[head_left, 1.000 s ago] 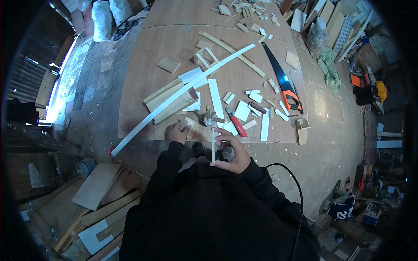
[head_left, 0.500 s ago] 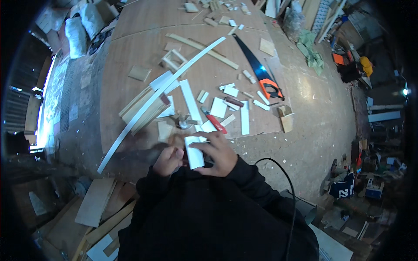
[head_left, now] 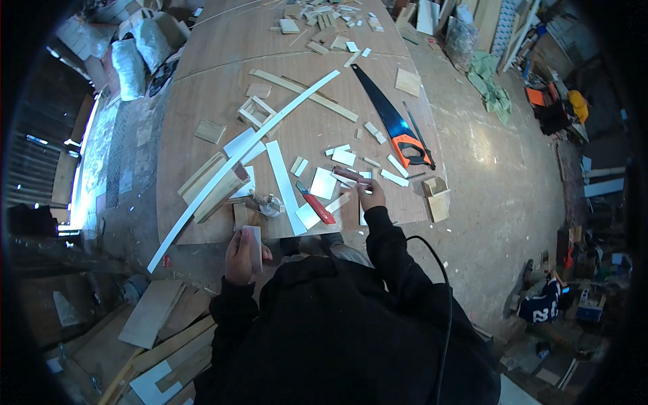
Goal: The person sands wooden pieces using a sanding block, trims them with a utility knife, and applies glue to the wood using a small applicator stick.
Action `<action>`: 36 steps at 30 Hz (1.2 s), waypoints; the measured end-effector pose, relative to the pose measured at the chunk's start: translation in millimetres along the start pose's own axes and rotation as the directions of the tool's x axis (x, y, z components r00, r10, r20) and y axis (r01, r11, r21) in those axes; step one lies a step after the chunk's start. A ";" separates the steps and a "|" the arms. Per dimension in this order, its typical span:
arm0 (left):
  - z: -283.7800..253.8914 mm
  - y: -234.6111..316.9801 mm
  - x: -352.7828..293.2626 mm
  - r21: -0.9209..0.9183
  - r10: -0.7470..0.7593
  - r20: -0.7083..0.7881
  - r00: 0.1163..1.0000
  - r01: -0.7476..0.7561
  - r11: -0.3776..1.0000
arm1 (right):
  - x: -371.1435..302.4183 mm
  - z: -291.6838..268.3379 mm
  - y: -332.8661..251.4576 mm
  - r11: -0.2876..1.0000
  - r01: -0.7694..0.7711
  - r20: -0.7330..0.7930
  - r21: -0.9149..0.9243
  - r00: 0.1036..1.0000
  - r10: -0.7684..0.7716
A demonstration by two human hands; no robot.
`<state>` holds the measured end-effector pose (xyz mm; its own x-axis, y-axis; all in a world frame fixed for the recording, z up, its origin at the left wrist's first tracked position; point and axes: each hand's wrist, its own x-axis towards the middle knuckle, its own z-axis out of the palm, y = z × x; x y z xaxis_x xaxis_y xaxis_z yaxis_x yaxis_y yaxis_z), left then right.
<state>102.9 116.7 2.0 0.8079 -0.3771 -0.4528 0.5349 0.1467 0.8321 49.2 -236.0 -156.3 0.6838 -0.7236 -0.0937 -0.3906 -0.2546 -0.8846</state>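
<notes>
My left hand (head_left: 239, 258) is closed around a small flat white-faced board (head_left: 256, 247), held upright just off the table's near edge. My right hand (head_left: 371, 196) reaches over the table, its fingers pinching the right end of a short reddish-brown stick (head_left: 349, 175). That stick lies across small white offcuts. Left of my right hand lie a red-handled utility knife (head_left: 316, 204) and a square white piece (head_left: 323, 183). A clear container (head_left: 271, 205) stands on the table near my left hand.
A long thin white strip (head_left: 229, 166) crosses the table's left side and overhangs its near edge. A handsaw (head_left: 389, 112) with an orange-black handle lies at right, beside a small wooden box (head_left: 437, 200). Wood scraps (head_left: 327, 23) lie at the far end. A black cable (head_left: 442, 270) hangs by my right arm.
My right hand has let go of the white board and moved forward and right to the reddish-brown stick. My left hand keeps the board and has moved slightly left.
</notes>
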 end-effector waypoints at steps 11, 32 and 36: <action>79.0 -5.8 -28.4 -0.473 0.051 -0.033 0.998 -0.061 0.879 | 59.6 23.9 3.9 0.432 0.422 0.437 -0.797 0.897 -0.070; 154.0 30.8 -39.9 -0.419 0.215 -0.351 0.911 -0.358 0.835 | 3.3 -66.1 -232.3 0.750 0.384 0.673 0.538 0.341 -0.657; 172.1 38.2 -28.4 -0.275 0.214 -0.438 0.873 -0.356 0.893 | -4.9 -75.3 -254.0 0.681 0.372 0.650 0.631 0.227 -0.725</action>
<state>57.9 -24.4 101.8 0.9282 0.1025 -0.3576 0.2576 0.5165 0.8166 98.7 -216.1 103.2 0.8393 0.4370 0.3234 0.3764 -0.0378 -0.9257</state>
